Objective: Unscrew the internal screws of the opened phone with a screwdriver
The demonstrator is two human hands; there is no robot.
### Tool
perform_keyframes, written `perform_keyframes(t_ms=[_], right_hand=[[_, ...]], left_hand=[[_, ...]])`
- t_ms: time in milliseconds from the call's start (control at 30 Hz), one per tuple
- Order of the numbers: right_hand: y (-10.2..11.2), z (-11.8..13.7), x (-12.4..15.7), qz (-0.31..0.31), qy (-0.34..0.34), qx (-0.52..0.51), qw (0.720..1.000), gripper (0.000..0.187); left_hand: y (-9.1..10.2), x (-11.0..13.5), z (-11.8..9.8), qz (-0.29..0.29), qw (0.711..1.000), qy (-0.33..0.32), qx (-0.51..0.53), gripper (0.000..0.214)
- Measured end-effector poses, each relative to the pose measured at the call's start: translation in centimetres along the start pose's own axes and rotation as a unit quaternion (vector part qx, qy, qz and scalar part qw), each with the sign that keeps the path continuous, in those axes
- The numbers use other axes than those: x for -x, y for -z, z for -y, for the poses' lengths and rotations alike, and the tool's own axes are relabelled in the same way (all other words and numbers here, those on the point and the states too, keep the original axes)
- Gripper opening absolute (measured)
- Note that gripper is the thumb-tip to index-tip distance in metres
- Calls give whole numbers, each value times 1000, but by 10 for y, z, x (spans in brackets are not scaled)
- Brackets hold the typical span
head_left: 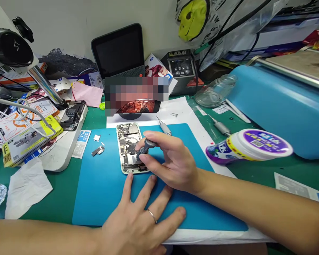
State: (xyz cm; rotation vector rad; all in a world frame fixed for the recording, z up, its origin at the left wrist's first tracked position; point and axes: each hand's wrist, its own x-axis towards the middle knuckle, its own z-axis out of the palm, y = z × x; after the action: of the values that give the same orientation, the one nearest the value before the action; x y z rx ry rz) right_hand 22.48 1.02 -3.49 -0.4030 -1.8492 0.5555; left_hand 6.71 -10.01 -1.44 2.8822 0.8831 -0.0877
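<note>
Phone point(124, 148): it lies flat on the blue mat point(95, 198), with its insides showing.
Way it points: its long side runs away from the person; the far end leans a bit to the left, and one short end faces the person.
Right grip point(178, 166): pinching a dark screwdriver point(149, 143) over the near half of the phone. It slants down and left; I can't tell if its tip touches.
Left grip point(138, 219): spread out low over the mat, holding nothing, with one fingertip point(129, 177) right by the phone's near edge.
Metal bits point(98, 151): on the mat, left of the phone.
Counter point(61, 184): green, with white paper point(180, 109) past the mat's far edge. A tub point(232, 147) with a purple lid tilts on the right, near a glass jar point(215, 92).
Room: a pale wall point(69, 21) at the back, with a dark screen point(119, 53) standing before it.
</note>
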Motion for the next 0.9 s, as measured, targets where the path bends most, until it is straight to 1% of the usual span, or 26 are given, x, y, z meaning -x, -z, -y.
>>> perform_keyframes(t_ms=[333,667,900], right_hand=[[-4,0,5,1,-46,-16,999,62],[-3,-1,6,-5,-50,-28,998,66],[-2,1,4,6,-47,-14,999,60]], left_hand=[[2,0,0,5,1000,2,3,74],[1,0,-1,7,1000,0,15,73],[1,0,-1,13,1000,2,15,74]])
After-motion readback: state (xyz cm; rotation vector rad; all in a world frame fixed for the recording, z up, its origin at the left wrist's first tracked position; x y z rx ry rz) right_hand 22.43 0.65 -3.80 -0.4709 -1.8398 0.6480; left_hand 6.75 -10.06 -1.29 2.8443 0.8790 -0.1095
